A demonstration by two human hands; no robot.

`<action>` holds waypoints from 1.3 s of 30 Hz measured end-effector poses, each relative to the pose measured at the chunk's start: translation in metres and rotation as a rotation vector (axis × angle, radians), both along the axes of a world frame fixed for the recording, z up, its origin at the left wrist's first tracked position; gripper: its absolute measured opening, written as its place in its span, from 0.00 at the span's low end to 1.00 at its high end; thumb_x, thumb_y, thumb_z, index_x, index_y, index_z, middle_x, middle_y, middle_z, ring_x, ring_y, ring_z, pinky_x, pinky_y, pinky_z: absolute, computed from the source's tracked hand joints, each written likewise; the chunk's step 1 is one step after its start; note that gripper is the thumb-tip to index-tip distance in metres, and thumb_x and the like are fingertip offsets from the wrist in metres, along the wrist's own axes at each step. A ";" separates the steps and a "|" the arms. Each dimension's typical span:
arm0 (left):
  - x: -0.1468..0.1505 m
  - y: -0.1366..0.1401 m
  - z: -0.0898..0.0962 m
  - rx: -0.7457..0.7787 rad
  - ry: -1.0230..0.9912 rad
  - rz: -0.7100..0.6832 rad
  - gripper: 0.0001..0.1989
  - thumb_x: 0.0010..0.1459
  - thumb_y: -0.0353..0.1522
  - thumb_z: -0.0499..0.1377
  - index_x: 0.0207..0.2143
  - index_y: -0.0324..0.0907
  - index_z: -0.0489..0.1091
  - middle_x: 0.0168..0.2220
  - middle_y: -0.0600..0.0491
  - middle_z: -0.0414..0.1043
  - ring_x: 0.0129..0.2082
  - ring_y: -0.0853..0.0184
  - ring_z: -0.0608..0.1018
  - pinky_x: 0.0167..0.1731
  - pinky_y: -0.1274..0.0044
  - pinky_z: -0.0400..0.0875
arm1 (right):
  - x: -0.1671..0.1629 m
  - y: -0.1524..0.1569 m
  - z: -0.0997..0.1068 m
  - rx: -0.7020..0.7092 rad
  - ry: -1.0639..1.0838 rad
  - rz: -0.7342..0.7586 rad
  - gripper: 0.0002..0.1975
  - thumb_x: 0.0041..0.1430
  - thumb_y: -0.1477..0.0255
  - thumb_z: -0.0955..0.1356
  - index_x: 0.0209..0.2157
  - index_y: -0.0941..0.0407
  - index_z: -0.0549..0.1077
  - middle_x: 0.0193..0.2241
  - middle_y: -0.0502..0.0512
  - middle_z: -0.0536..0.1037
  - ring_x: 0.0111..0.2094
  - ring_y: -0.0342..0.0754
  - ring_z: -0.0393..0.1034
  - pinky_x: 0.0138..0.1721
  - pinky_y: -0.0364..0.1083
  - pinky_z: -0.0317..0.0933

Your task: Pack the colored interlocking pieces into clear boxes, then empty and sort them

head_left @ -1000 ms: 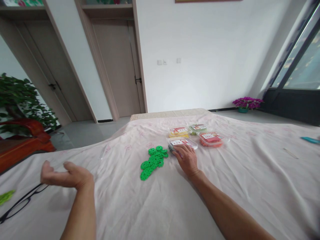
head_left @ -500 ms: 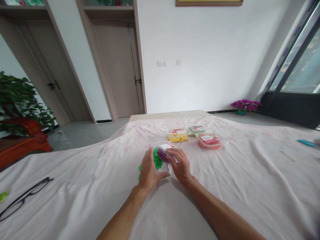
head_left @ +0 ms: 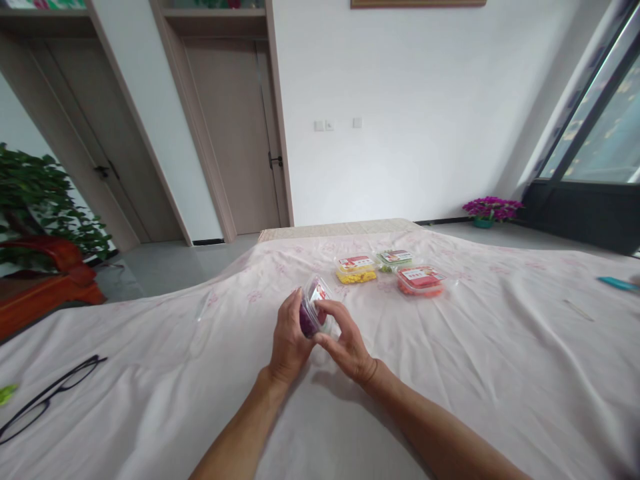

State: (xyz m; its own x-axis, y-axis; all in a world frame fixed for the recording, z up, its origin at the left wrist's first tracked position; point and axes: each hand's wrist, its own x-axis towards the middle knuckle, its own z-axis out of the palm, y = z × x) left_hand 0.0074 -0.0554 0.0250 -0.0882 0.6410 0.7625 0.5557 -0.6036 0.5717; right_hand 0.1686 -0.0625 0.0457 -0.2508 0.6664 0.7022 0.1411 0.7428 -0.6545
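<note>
A clear plastic box (head_left: 309,319) with purple contents and a red-and-white label is tipped up on its side between my hands. My left hand (head_left: 289,340) wraps round its bottom and left side. My right hand (head_left: 349,341) pinches the lid side, thumb low and forefinger bent over the label. The green pieces are out of sight, perhaps behind my left hand. Beyond my hands sit three similar labelled boxes: a yellow-filled box (head_left: 356,275), a green-filled box (head_left: 395,260) and a red-orange-filled box (head_left: 420,281).
A pale floral cloth (head_left: 440,373) covers the surface. Black-framed glasses (head_left: 53,393) and a bright green piece (head_left: 7,393) lie at the left. On the right are a thin stick (head_left: 579,309) and a blue object (head_left: 617,284) near the edge of view.
The purple-filled box has been lifted, tilted upright and shifted left into my left hand. My right hand followed it left and now pinches its lid side. The green pieces no longer show.
</note>
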 end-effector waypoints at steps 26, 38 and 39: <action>-0.005 0.000 -0.005 0.196 0.506 0.124 0.36 0.60 0.24 0.56 0.68 0.44 0.48 0.58 0.41 0.60 0.62 0.53 0.63 0.61 0.58 0.64 | 0.012 0.021 0.012 -0.293 -0.146 -0.295 0.23 0.69 0.58 0.55 0.34 0.55 0.74 0.28 0.53 0.77 0.26 0.44 0.72 0.27 0.41 0.65; -0.037 0.002 0.006 0.184 0.371 0.232 0.42 0.54 0.23 0.61 0.68 0.42 0.46 0.59 0.38 0.59 0.63 0.50 0.62 0.59 0.54 0.63 | 0.050 0.054 -0.024 -0.334 -0.109 -0.434 0.24 0.67 0.57 0.54 0.43 0.58 0.74 0.25 0.53 0.78 0.25 0.45 0.74 0.30 0.42 0.66; -0.036 0.001 0.008 0.200 0.409 0.212 0.41 0.55 0.22 0.60 0.68 0.43 0.46 0.59 0.39 0.59 0.63 0.50 0.62 0.59 0.55 0.64 | 0.051 0.054 -0.024 -0.291 -0.130 -0.441 0.24 0.68 0.57 0.54 0.44 0.57 0.74 0.26 0.53 0.79 0.26 0.45 0.75 0.32 0.43 0.66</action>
State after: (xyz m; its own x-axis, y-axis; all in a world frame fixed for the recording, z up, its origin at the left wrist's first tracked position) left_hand -0.0287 -0.0543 0.0326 0.1311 0.4795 0.8677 0.8325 -0.5285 0.1663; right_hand 0.2197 -0.0086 0.0220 0.0235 0.8902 0.4550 0.4921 0.3858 -0.7804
